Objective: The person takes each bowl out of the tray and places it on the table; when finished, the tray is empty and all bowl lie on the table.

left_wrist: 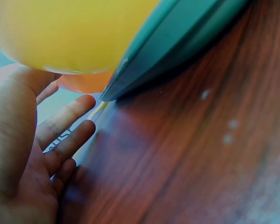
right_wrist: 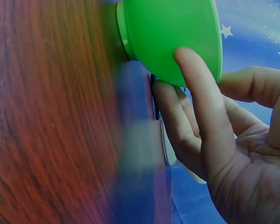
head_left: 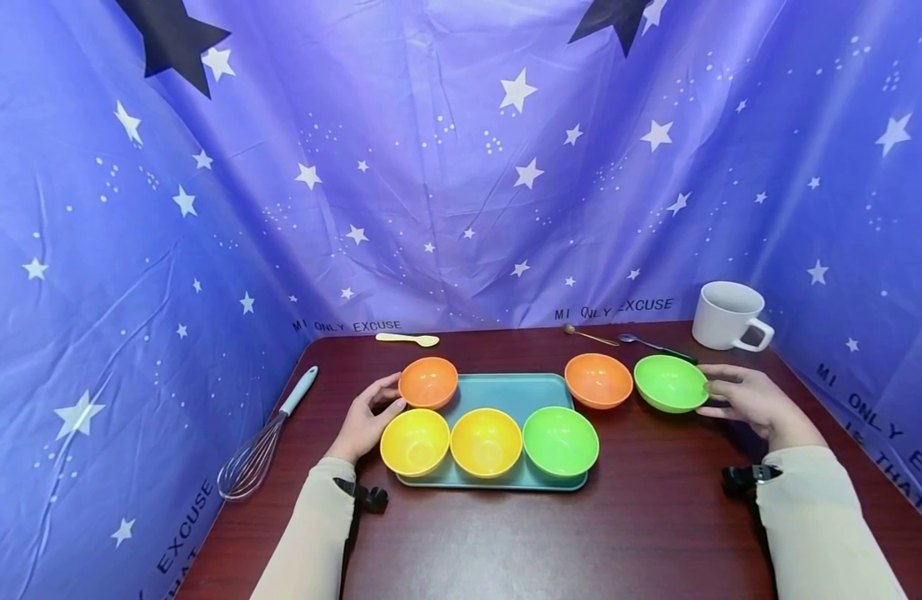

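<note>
In the head view my left hand [head_left: 366, 423] is beside the orange bowl [head_left: 428, 382] on the tray's far left corner, thumb and fingers at its left side. The left wrist view shows its other fingers [left_wrist: 67, 119] loosely extended below a yellow bowl [left_wrist: 70, 35]; the fingertips nearest the orange bowl are hidden. My right hand [head_left: 754, 404] holds a green bowl [head_left: 671, 383] by its right side, right of the tray. In the right wrist view, thumb and fingers touch that bowl's [right_wrist: 172, 37] outer wall and rim.
Two yellow bowls [head_left: 415, 442] and another green bowl [head_left: 561, 442] line the front of the teal tray [head_left: 506, 387]. A second orange bowl [head_left: 598, 381] sits right of it. Around them lie a whisk [head_left: 262, 446], yellow spoon [head_left: 408, 339], two small spoons [head_left: 659, 347] and a white mug [head_left: 724, 317].
</note>
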Demonstrator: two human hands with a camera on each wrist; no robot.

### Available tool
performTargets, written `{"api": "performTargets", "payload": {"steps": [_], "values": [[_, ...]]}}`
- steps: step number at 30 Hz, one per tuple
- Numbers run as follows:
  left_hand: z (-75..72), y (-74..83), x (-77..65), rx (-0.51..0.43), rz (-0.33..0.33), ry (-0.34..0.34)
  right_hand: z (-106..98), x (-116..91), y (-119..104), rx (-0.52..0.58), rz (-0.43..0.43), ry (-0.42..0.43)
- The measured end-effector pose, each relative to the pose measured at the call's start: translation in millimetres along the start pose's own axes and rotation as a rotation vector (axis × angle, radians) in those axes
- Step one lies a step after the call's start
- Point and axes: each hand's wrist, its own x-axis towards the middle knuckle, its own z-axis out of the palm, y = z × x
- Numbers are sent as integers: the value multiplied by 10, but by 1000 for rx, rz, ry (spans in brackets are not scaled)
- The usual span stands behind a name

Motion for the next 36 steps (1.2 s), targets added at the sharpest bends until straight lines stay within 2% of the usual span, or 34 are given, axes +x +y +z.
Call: {"api": "performTargets", "payload": {"steps": [24, 36], "values": [[-20, 27, -4, 10, 22, 9, 38, 16, -63, -36, 13, -1], [-6, 5, -3, -30, -9, -4, 9, 29, 16, -56, 17, 11]]}}
